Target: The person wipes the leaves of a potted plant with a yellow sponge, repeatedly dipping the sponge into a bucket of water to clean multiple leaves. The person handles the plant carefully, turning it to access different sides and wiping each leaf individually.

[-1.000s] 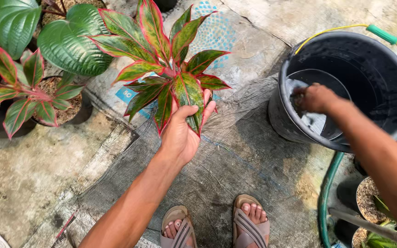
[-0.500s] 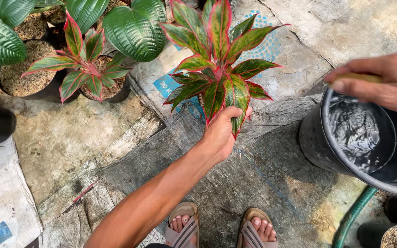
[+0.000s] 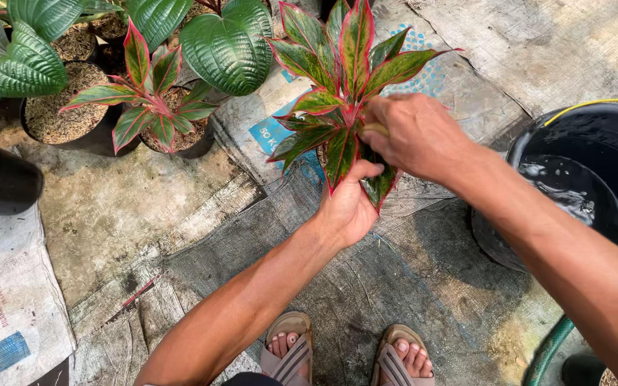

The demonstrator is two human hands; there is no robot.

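The base of the red-edged plant is hidden behind both hands, so whether it sits in a pot or hangs bare-rooted cannot be told, and its far leaf tips are cut off by the top edge. The left hand comes up from below with its fingers closed around the lower stem and leaves, the thumb pressed over a drooping leaf. The right hand reaches in from the right and its fingers pinch a pale stalk at the plant's centre; what lies under the palm is not visible. The plant is held above the grey sacking at the middle of the scene, its long axis running from the hands toward the far side, leaves fanning up and outward.

The black bucket on the right holds water and is cut off by the right edge; a yellow handle arcs over its rim. A green hose curves at the near right, only partly in view. One more red-edged potted plant stands on the left, well apart from the held one. Behind it are broad green-leaved plants, their count unclear since leaves overlap and run off the frame. Two sandalled feet show at the near edge
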